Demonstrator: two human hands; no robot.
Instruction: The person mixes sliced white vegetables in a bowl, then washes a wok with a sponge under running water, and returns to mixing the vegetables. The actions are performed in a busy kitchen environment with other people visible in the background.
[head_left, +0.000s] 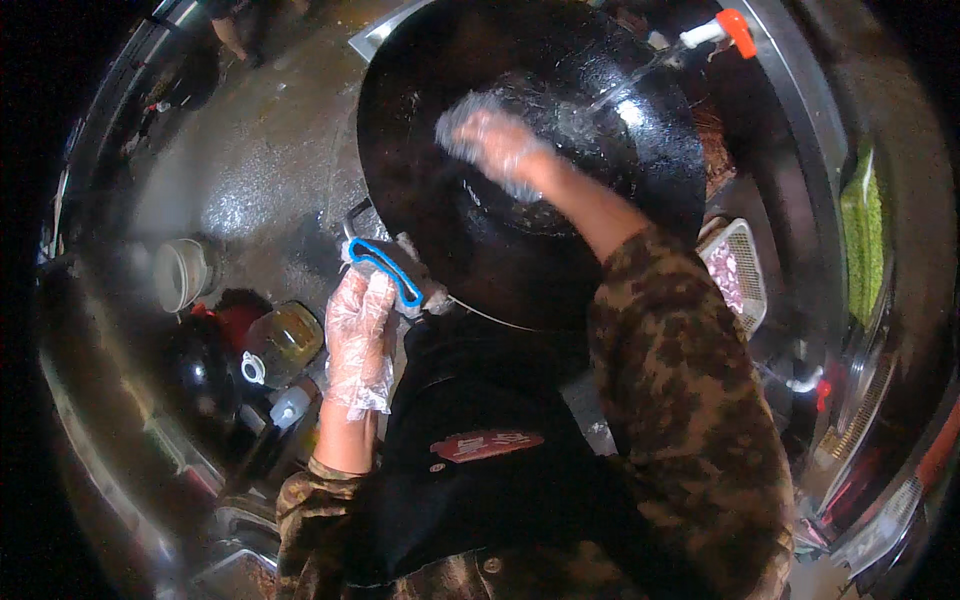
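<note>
A large black wok (420, 217) lies before me, tilted away from flat in this view, with water in its bowl. My right hand (495, 146), in a thin clear plastic glove, is over the inside of the wok. Motion blurs its fingers, and a greyish see-through mass around them could be glove or a scrubber. My left hand (364, 315), also gloved in clear plastic, grips a grey cloth with a blue edge (386, 270) at the wok's near left rim. A metal loop (356, 214) shows just beyond the cloth.
A tap with a red lever (735, 34) runs water into the wok. Right of it stands a white basket (750, 262) with pinkish pieces. Left are a white tub (180, 276), a jug of yellowish liquid (289, 334) and a wet steel counter (247, 172). Part of another person's arm (229, 37) shows far left.
</note>
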